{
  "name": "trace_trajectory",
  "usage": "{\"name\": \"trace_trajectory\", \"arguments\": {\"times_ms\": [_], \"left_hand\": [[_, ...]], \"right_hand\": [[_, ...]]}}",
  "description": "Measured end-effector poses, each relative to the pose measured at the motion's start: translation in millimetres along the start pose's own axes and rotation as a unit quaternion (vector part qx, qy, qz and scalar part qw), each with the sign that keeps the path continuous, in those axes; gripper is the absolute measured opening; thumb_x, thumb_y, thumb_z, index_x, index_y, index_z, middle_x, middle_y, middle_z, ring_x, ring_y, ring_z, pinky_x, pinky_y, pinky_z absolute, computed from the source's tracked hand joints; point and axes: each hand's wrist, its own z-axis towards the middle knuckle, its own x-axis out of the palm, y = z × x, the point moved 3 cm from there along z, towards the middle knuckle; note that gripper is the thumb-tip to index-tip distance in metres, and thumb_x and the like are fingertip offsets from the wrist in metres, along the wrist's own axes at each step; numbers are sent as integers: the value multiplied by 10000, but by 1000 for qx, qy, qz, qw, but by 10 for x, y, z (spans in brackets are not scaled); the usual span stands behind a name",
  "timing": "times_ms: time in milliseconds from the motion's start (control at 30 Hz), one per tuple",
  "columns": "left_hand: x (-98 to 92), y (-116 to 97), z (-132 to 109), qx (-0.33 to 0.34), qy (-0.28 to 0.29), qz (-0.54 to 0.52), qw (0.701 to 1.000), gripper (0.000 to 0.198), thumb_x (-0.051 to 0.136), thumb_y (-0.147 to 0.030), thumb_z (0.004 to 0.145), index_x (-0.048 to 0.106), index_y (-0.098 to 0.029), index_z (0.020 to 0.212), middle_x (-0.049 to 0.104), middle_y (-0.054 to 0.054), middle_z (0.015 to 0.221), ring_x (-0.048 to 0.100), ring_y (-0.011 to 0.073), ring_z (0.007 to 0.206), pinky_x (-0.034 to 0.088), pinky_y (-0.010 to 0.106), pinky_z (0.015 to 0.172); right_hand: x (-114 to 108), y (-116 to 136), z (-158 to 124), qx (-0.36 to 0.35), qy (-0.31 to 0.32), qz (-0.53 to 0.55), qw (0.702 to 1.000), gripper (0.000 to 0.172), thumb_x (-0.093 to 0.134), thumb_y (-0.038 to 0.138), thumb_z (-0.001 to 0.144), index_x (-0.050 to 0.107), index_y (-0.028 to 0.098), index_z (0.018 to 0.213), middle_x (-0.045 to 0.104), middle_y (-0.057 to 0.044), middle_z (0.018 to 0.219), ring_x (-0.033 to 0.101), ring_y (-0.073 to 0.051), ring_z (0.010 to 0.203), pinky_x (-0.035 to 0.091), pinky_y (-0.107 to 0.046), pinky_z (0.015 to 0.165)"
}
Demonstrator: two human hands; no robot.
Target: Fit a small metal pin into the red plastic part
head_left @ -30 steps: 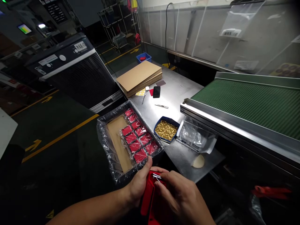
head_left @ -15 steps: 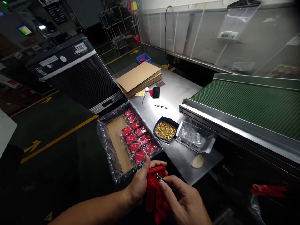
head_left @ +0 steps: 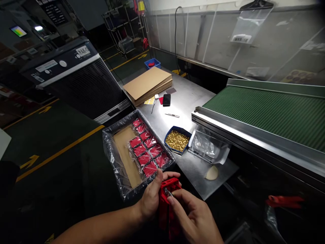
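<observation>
My left hand (head_left: 152, 193) grips a red plastic block (head_left: 165, 206), its fingers wrapped around the block's upper end. My right hand (head_left: 193, 217) is just beside the block, with thumb and finger pinching a small metal pin (head_left: 168, 192) at its top edge. The pin's lower end is hidden by my fingers. The lower part of the block is in shadow. A black tray (head_left: 108, 149) lined with clear plastic lies just beyond my left hand. It holds several wrapped red packets (head_left: 144, 152) and a tan cardboard sheet (head_left: 124, 156).
A steel table (head_left: 188, 91) holds a blue dish of gold pieces (head_left: 177, 141), a clear bag (head_left: 207, 144), tweezers (head_left: 172, 115), a phone (head_left: 166, 100) and stacked cardboard (head_left: 147, 84). A green conveyor belt (head_left: 266, 115) runs along the right. A red tool (head_left: 284, 201) lies lower right.
The red block has risen and turned, showing its top face. My right fingers have closed in on the metal pin. The whole scene has shifted slightly left as my head moved.
</observation>
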Motion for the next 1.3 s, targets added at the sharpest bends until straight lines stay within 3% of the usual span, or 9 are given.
{"name": "trace_trajectory", "arguments": {"times_ms": [133,200,300,367,467,633,900,1100,1300], "left_hand": [[11,-10,9,-18,-14,-17,1000,850,450,-855,818,632,-117,1198,633,156,1045,597,265,931,466,368,869],[23,-10,14,-42,-23,-40,998,877,507,-865,780,626,-101,1193,649,161,998,608,252,879,479,348,827],[40,-5,17,-75,-32,-79,993,900,604,-857,720,629,-76,1167,668,173,969,626,243,838,501,326,798],[48,-3,13,-88,-37,-101,990,891,671,-835,683,641,-68,1137,670,161,953,627,213,790,514,288,757],[70,-6,4,-109,-39,-114,987,834,602,-806,774,642,-55,1135,669,161,942,635,188,730,529,254,689],[145,-38,-11,-158,-66,-142,975,779,186,-652,997,640,-29,1105,664,155,879,624,146,595,516,219,578],[167,24,10,-188,-52,-158,968,772,241,-694,976,660,-54,1081,674,146,780,653,195,631,551,272,627],[218,1,46,-198,-57,-189,960,766,231,-684,984,671,-59,946,660,131,748,659,195,645,550,272,642],[237,36,64,-188,6,-202,961,780,232,-691,980,681,-53,1006,670,142,743,652,187,621,547,258,638]], "right_hand": [[-110,-33,-15,-39,-43,-30,998,431,517,537,919,660,136,852,647,-38,744,596,-70,653,465,-111,586],[-207,9,-21,-142,-91,-114,979,272,535,418,941,675,185,945,655,-6,794,609,-37,667,464,-81,615],[-267,102,-37,-326,-128,-265,898,167,553,256,936,645,220,1071,615,7,792,596,-25,649,472,-85,613],[-254,128,-28,-379,-134,-326,856,187,546,231,938,621,194,1106,588,-8,777,582,-47,644,488,-121,603],[-217,137,-4,-403,-148,-358,829,206,550,221,936,609,166,1125,597,-37,824,587,-76,704,512,-164,635],[-183,124,4,-438,-145,-369,807,234,580,189,913,610,135,1139,612,-60,865,583,-100,759,509,-199,649],[-227,139,-20,-467,-145,-383,784,214,565,130,906,623,91,1108,610,-66,832,573,-98,746,487,-214,642],[-343,94,-48,-425,-180,-374,804,252,596,140,899,625,121,1149,640,-53,879,590,-83,757,496,-193,656],[-330,167,-23,-444,-166,-388,790,227,591,182,911,637,115,1122,658,-75,926,604,-105,807,514,-197,678]]}}
